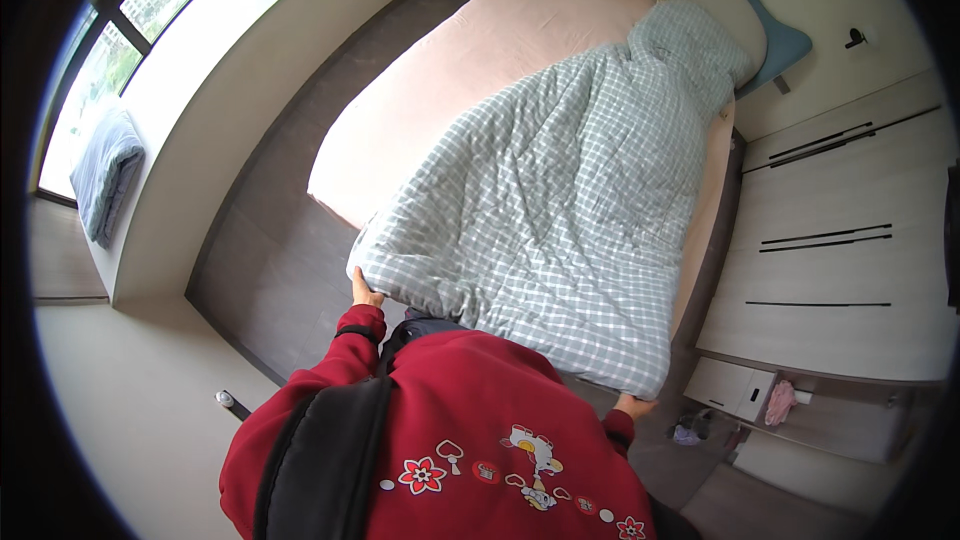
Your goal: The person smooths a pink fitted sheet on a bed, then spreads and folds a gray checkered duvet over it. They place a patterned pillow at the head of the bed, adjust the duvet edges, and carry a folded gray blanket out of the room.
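A grey-green and white checked quilt (555,195) stretches over the right part of the bed, from the headboard end down to my body. My left hand (366,289) grips its near left corner, thumb on top. At the near right corner my right hand (636,406) holds the quilt's edge from below, its fingers partly hidden. Beyond the quilt, the pale pink fitted sheet (465,82) lies bare on the left side of the mattress. The quilt's far end is bunched near the padded headboard (787,41).
A folded grey-blue quilt (109,172) rests on the windowsill (180,82) at left. Pale wardrobe doors (832,270) with black handles stand at right. Near them are an open shelf with a pink cloth (781,402) and a purple-grey item (686,435) on the floor.
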A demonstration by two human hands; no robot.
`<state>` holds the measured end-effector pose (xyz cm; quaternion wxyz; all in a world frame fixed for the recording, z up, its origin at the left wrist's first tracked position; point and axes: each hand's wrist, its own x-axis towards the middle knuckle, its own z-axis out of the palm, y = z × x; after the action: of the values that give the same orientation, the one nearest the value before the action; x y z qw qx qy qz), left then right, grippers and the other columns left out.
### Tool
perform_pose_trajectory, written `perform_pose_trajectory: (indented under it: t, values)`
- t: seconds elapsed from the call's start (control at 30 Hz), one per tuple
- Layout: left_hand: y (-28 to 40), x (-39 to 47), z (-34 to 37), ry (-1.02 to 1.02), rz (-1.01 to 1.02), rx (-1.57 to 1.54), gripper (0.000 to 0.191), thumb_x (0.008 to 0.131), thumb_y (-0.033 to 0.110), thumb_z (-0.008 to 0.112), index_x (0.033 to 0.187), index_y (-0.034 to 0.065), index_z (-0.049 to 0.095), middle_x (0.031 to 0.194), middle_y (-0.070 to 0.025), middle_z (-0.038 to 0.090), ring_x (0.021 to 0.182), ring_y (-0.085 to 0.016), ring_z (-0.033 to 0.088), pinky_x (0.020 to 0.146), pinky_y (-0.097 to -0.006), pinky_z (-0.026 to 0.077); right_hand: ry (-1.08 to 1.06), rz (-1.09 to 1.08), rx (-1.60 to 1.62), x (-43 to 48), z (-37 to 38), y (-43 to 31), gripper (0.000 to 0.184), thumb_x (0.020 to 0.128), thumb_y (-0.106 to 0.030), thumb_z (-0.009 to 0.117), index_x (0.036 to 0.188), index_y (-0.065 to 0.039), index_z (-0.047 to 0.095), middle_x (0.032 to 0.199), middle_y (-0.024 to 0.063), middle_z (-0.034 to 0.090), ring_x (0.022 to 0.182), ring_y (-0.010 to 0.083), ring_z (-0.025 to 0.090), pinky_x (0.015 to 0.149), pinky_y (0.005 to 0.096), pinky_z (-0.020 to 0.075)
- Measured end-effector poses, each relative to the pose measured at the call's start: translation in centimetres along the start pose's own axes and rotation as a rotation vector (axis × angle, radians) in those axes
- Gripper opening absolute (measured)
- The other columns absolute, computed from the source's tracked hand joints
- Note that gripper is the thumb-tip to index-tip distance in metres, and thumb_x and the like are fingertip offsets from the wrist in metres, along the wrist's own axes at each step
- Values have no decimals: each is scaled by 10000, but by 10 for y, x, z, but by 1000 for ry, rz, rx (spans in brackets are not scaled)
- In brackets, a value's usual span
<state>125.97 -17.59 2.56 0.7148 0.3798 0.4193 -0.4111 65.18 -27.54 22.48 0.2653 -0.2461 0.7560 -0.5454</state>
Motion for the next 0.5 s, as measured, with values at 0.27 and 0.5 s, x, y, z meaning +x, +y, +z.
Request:
perform_pose_trajectory:
  t: [0.27,0.5]
  values:
    - [-18,-29,40,-354,-137,114,617,818,357,643,1321,76,420,1307,-108,492,1189,-295,466,1025,-389,343,-71,-260,-132,31,29,-5,455,873,-242,507,1263,-12,461,1318,125,456,1149,206,461,997,366,362]
    - [134,-161,266,-1029,1258,753,390,784,92,641,1148,14,524,1105,-114,573,1027,-231,545,888,-342,443,7,-264,678,96,11,-256,472,901,-374,465,1246,-52,456,1245,112,484,1138,248,460,989,368,347]
